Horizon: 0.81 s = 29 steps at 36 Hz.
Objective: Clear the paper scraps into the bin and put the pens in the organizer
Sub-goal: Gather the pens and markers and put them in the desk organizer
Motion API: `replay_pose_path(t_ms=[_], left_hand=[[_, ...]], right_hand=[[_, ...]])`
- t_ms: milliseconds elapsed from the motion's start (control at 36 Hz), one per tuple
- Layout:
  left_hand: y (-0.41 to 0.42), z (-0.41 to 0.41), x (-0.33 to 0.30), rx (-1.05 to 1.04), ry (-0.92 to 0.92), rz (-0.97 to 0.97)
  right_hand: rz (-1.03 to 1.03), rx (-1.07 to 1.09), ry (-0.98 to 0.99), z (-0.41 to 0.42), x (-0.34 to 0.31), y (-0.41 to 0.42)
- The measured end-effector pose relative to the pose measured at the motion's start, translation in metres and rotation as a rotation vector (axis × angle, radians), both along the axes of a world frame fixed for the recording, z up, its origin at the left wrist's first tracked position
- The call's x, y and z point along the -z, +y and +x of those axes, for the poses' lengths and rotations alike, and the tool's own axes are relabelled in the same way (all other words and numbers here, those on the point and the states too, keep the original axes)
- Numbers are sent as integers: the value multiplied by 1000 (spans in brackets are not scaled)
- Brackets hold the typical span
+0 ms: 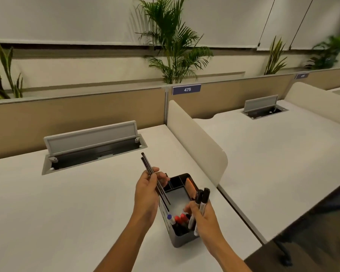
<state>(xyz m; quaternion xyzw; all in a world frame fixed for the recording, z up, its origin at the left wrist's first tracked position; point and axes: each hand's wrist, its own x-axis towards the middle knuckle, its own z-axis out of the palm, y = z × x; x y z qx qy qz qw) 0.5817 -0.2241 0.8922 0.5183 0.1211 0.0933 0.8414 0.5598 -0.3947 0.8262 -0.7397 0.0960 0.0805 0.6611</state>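
Note:
A grey desk organizer [180, 195] with several compartments stands near the right edge of the white desk [67, 203]. Red-capped and blue-capped markers [178, 219] stand in its near compartment. My left hand [147, 193] grips two thin dark pens [149, 169], their lower tips slanting down over the organizer's left rim. My right hand [204, 216] holds two black-capped markers [201, 201] upright at the organizer's near right corner. No paper scraps or bin are in view.
An open grey cable hatch [92, 148] is set into the desk behind my hands. A white side divider [194, 142] separates this desk from the neighbouring one on the right. A tan partition with label 475 [186, 89] and plants run along the back.

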Motion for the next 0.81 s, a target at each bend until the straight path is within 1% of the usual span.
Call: replay_pose_path(t_ms=[56,139,278,500,584,639,695,806], left_hand=[[3,9,4,9,7,-13],[5,19,9,23,6,-26],[7,30,16,14,-7,-17],[17,42,30,-34,4,116],[22,48,33,-84,-5,115],[23,54,33,-105,-22,85],[23,61,32,-114,-45,83],[18,73,34,-93,-64,148]], right_hand=[[16,19,11,1,3,1],[35,22,-25,0,-2,1],[-12,-5,-90,2,-3,1],[-25,-6,-196,0,0,7],[-36,9,-214,-2,5,12],[-74,18,-233,-3,7,14],[-155,25,-262,-2,9,16],[-326,41,-304,-2,17,17]])
